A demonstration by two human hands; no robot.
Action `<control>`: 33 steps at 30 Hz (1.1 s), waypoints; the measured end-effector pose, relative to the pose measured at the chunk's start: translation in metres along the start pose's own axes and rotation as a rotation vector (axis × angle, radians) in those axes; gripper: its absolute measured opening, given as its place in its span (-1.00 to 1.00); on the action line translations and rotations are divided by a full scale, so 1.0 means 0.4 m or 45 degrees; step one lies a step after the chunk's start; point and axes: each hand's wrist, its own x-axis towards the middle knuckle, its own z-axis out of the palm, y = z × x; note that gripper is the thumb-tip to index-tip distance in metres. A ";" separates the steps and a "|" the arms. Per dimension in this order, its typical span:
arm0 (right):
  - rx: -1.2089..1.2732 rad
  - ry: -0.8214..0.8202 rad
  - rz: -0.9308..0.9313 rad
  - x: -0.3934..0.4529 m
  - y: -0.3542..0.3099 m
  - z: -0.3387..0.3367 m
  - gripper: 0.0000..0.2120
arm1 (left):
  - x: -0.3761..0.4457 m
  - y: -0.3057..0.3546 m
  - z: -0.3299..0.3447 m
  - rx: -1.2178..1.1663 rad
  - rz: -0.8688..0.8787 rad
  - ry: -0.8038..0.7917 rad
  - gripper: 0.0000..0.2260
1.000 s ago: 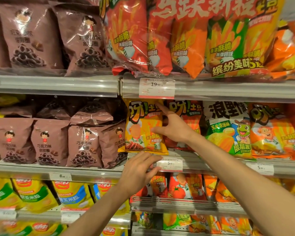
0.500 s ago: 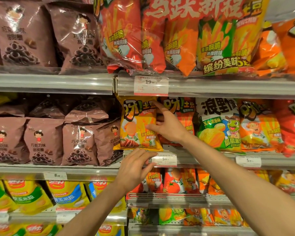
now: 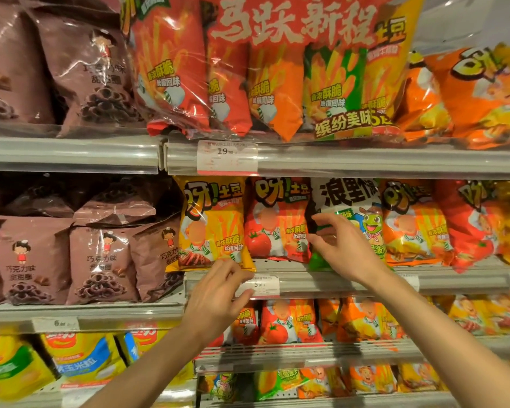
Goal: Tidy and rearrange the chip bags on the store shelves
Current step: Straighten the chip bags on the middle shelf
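1. Store shelves packed with snack bags fill the view, seen from the person's head.
2. On the middle shelf (image 3: pixel 351 279), a yellow chip bag (image 3: pixel 212 225) stands upright at the left end of the row, a red tomato chip bag (image 3: pixel 274 219) just to its right.
3. Next right stands a green and white chip bag (image 3: pixel 348 201) with a cartoon frog.
4. The right hand (image 3: pixel 342 248) grasps this bag's left edge, thumb and fingers curled round it.
5. The left hand (image 3: pixel 218 293) is lower, fingers relaxed and spread, released; its fingertips are at the yellow bag's bottom edge, beside a price tag (image 3: pixel 262 285) on the shelf rail.
6. Brown chocolate snack bags (image 3: pixel 100 260) fill the shelf to the left.
7. A large multipack (image 3: pixel 271 69) sits on the shelf above.
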 end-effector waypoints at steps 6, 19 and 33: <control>0.011 -0.188 0.253 0.083 -0.063 0.022 -0.27 | 0.014 -0.008 -0.011 -0.034 -0.070 -0.060 -0.77; 0.449 -0.039 0.293 0.121 -0.051 0.049 -0.43 | 0.010 -0.011 -0.020 -0.048 -0.082 -0.123 -0.75; 0.388 -0.203 0.193 0.134 -0.034 0.046 -0.16 | 0.014 -0.011 -0.026 -0.102 -0.084 -0.134 -0.75</control>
